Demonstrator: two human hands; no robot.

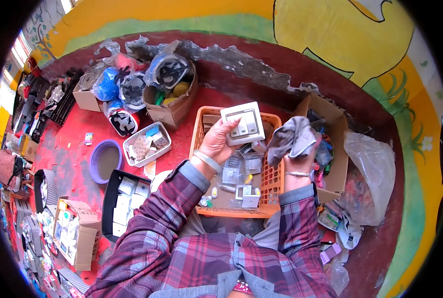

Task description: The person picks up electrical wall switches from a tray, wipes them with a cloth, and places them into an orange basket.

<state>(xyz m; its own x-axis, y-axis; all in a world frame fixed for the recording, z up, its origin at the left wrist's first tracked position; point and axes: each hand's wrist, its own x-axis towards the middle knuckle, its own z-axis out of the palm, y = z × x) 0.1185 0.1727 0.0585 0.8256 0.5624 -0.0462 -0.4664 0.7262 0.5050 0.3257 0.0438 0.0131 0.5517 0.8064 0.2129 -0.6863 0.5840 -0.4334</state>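
My left hand (216, 142) grips a white wall switch plate (243, 123) with several rocker switches, its thumb lying over the front. Opposite it, my right hand (301, 164) is closed on a crumpled grey cloth (292, 140), which sits a little apart from the plate's right edge. Some of the right fingers are hidden behind the cloth. Below both hands stands an orange plastic basket (277, 185). Inside it lie clear plastic packets (231, 174), a small white switch box (251, 197) and other small parts.
Left of the basket are a white basket (144, 158) of small items, a purple basin (94, 166) and a black tray (106, 218) with white boxes. Cardboard boxes (170, 113) (339, 164) stand by the wall, with a clear plastic bag (375, 174) at the right.
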